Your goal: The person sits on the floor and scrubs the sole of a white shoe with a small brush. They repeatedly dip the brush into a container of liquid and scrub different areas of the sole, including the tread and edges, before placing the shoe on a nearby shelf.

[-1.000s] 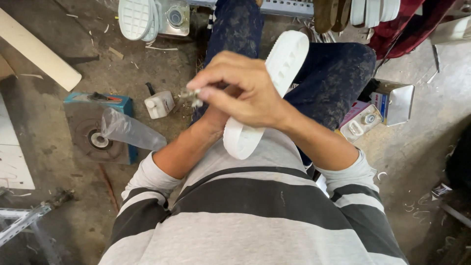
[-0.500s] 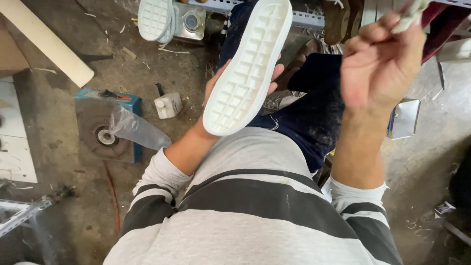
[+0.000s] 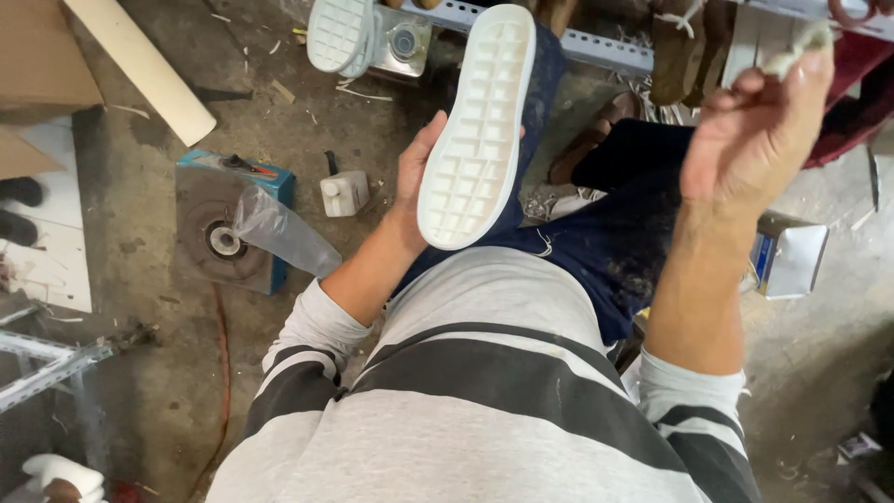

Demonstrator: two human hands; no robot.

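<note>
A white moulded rubber shoe sole with a grid tread (image 3: 477, 130) is held tread-up over the lap, the left hand (image 3: 414, 182) cupped behind it. The right hand (image 3: 754, 140), raised clear, pinches a small pale scrap (image 3: 796, 47). Steady support from behind is judged best for work on the sole.

The white shoe sole (image 3: 477, 130) is lying tread-up, its grid of square recesses facing the camera, with its long axis running from about seven o'clock at the rounded near end to one o'clock at the far end. It is resting against the palm at its nine o'clock edge. The small pale wad (image 3: 793, 48) is sitting pinched at two o'clock, well apart from the sole.
</note>
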